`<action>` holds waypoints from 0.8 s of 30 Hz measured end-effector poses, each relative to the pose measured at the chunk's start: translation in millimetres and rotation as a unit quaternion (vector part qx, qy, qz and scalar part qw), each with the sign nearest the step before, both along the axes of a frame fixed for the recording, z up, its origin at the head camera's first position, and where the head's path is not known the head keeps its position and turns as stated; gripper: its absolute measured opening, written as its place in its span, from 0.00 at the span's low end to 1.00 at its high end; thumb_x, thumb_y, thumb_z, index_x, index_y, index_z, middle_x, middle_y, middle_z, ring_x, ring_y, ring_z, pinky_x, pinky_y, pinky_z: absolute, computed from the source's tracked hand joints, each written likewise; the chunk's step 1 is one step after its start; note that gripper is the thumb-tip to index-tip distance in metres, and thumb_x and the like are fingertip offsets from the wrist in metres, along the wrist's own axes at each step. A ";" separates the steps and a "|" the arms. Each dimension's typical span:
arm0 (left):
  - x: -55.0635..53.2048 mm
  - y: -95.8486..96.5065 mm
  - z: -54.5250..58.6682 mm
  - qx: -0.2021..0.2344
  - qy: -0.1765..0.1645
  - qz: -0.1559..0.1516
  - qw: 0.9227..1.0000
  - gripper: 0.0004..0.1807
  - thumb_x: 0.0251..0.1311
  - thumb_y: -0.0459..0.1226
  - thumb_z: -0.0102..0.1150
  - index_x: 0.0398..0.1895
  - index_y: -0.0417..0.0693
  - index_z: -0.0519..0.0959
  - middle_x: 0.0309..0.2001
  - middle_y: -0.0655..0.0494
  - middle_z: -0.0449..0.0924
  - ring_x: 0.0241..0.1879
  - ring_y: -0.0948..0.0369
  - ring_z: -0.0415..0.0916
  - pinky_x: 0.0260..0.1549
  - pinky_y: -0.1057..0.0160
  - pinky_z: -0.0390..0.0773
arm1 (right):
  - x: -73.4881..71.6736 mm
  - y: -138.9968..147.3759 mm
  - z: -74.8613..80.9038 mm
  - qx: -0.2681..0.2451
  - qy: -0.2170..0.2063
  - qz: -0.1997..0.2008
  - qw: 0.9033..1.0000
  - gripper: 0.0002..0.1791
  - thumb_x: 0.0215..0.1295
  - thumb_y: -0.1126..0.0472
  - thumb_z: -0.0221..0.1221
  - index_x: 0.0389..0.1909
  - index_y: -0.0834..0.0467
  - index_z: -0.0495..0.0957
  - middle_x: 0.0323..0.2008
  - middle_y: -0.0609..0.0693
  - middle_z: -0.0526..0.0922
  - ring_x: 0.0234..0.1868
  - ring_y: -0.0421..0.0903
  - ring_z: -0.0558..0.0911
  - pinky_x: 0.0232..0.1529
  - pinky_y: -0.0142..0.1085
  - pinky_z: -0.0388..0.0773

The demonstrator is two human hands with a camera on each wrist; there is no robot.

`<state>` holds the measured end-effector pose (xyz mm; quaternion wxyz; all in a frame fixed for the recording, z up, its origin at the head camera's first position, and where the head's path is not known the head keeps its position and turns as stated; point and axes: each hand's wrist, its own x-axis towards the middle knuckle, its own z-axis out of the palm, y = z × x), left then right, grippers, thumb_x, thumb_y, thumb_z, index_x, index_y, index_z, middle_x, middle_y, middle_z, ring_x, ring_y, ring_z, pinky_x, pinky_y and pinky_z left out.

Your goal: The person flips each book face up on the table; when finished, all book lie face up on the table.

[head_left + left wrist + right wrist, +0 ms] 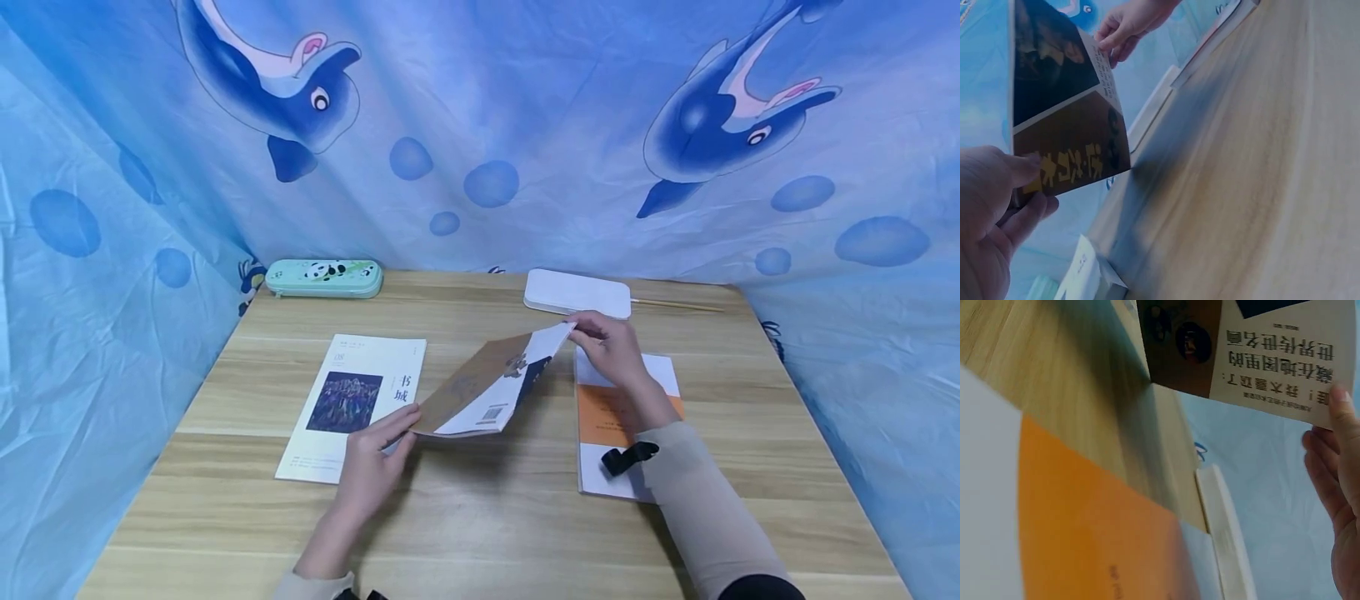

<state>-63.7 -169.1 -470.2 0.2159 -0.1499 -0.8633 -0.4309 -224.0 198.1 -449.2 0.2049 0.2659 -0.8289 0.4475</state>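
A thin book (480, 379) with a brown and white cover is held tilted above the middle of the table, its right end higher. My left hand (377, 461) pinches its near left corner, thumb on one face and fingers on the other, as the left wrist view shows. At the far right corner, my right hand (611, 346) pinches the book between thumb and fingers. Under the right forearm lies a white and orange book (600, 415), partly covered by the arm. Beside the left hand lies a white book (401, 354) with a dark picture on its cover.
A green pencil case (324, 279) with a panda stands at the back left of the wooden table (465, 525). A white case (577, 293) lies at the back, with a thin stick (678, 306) to its right. A blue dolphin-print curtain (525, 100) hangs behind.
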 end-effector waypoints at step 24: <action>4.0 2.3 11.4 0.075 0.037 0.014 0.996 0.13 0.56 0.20 0.67 0.46 0.31 0.85 0.33 0.43 0.88 0.30 0.57 0.88 0.33 0.74 0.83 | 2.7 -8.3 44.6 0.000 0.029 -0.016 0.999 0.02 0.62 0.67 0.69 0.34 0.58 0.87 0.25 0.49 0.88 0.18 0.41 0.75 0.19 0.25 0.65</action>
